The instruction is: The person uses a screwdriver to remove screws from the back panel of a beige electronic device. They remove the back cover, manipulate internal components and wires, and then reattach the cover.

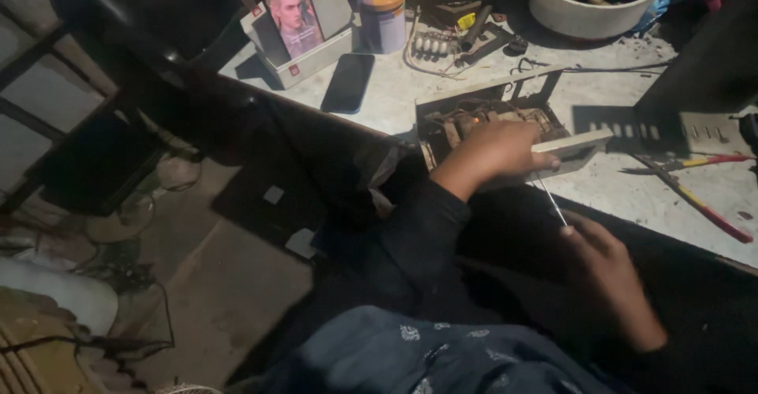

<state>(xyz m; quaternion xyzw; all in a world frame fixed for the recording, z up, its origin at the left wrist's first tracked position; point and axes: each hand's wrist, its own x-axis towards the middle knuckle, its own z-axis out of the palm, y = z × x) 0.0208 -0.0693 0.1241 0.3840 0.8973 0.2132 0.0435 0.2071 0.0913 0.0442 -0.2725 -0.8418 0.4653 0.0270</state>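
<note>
An open grey electrical unit (580, 148) with exposed brownish parts inside sits at the near edge of the pale workbench (395, 94). My left hand (493, 153) lies on top of it, fingers curled over its front frame, gripping it. Lower down and blurred, my right hand (608, 279) pinches a thin metal screwdriver shaft (551, 199). The tip of the shaft points up toward the unit's front edge, just below my left fingers.
A phone (292, 13) leans on a white box (312, 58) at the back, and a dark phone (348, 83) lies flat. An orange-lidded can (383, 20), wires (434, 46), a white bowl (588, 11), a slotted dark panel (655, 129) and red-handled pliers (695, 197) share the bench. Floor clutter at left.
</note>
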